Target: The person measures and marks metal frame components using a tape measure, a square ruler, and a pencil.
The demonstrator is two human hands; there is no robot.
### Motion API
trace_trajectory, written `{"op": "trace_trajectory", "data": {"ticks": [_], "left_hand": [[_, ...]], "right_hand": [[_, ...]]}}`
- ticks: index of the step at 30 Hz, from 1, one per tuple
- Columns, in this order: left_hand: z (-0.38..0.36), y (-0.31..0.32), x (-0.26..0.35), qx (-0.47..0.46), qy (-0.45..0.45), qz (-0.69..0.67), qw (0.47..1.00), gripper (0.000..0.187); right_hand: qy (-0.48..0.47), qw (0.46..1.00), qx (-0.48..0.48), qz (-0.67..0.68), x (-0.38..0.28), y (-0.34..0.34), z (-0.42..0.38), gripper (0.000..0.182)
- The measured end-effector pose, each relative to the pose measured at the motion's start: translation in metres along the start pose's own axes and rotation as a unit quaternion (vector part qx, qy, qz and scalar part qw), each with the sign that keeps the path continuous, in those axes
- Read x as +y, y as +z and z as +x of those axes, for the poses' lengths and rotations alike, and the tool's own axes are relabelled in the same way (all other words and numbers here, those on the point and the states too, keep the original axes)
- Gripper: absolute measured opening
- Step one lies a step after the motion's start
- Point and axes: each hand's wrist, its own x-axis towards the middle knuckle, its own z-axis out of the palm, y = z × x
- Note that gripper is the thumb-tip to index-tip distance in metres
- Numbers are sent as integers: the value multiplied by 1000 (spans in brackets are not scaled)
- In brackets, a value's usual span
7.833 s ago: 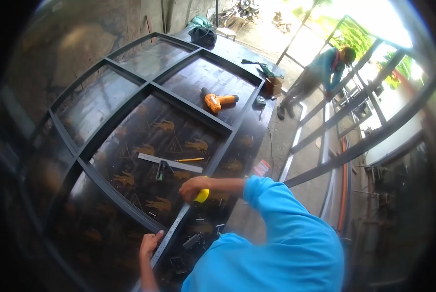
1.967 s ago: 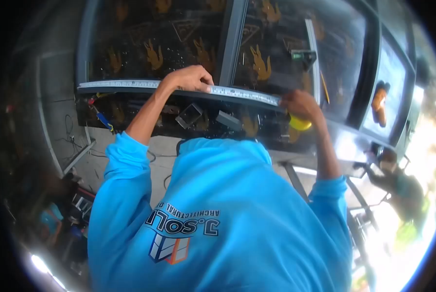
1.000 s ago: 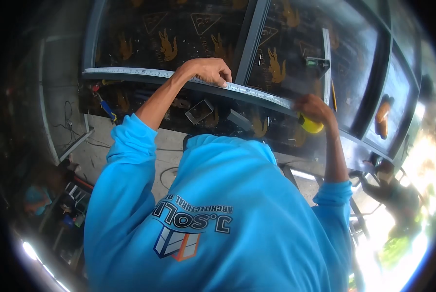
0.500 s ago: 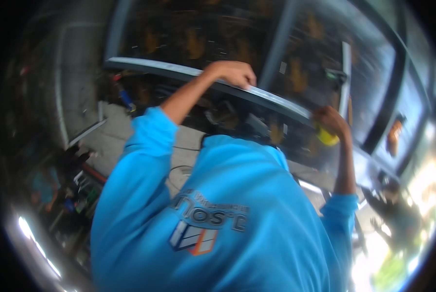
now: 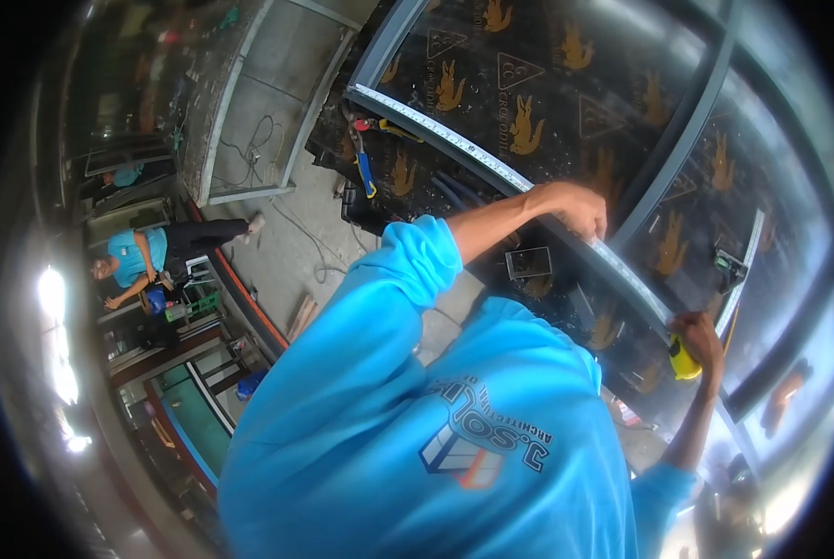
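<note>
A yellow tape measure sits in my right hand, its fingers closed around the case at the lower right end of a dark grey metal bar. From the case, a pale marked tape blade stretches along the bar to its upper left corner. My left hand rests midway along the blade, fingers curled down and closed over it against the bar. The fingertips there are partly hidden. The bar belongs to a larger frame lying on a black printed board.
Pliers with blue handles lie near the bar's upper left end. A phone-like dark rectangle is on the board below it. At right lies a metal ruler-like strip. Another person is at far left. A cable crosses the floor.
My view has swung leftward and sharpened, so the scene sits further right and the other person shows clearly. Both hands stay at the tape measure and blade.
</note>
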Motion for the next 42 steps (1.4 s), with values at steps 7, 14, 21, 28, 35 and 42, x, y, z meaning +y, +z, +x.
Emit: {"op": "trace_trajectory", "data": {"ticks": [7,14,21,28,35,42], "left_hand": [[20,2,-28,-20,149,62,987,28],[5,-7,0,-26,-19,29,999,31],[7,-7,-4,-29,-8,30,999,31],[5,-8,-2,-31,-6,27,999,32],[7,-5,-14,-33,81,5,996,21],[-16,0,31,96,77,103,987,20]], "right_hand": [[-372,866,29,-333,55,14,30,11],[-3,996,7,-85,14,9,8,33],[-6,996,9,-93,21,11,14,32],[-5,996,0,-84,20,10,14,32],[-80,993,-17,-87,38,14,24,27],[-136,990,21,-12,21,13,-9,33]]}}
